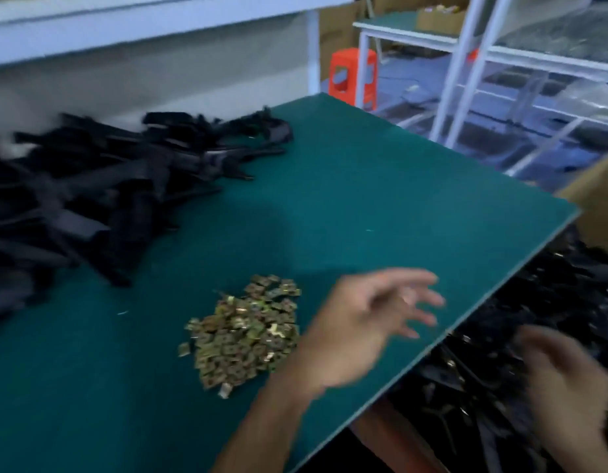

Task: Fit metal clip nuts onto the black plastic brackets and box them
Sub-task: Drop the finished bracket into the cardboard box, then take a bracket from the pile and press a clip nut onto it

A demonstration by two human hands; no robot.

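A heap of black plastic brackets (pixel 91 199) lies on the left of the green table (pixel 381 186). A small pile of brass-coloured metal clip nuts (pixel 248 332) sits near the front. My left hand (pixel 371 322) hovers over the table just right of the nuts, fingers spread and holding nothing, blurred by motion. My right hand (pixel 569 380) is beyond the table's right edge, over a cardboard box (pixel 599 199) filled with fitted black brackets (pixel 500 353); it is blurred, with loosely bent fingers and nothing visibly held.
A white shelf frame (pixel 466 63) and an orange plastic stool (pixel 352 76) stand behind the table. A second green-topped bench (pixel 391 23) with a cardboard box is at the back. The table's right edge runs diagonally beside the box.
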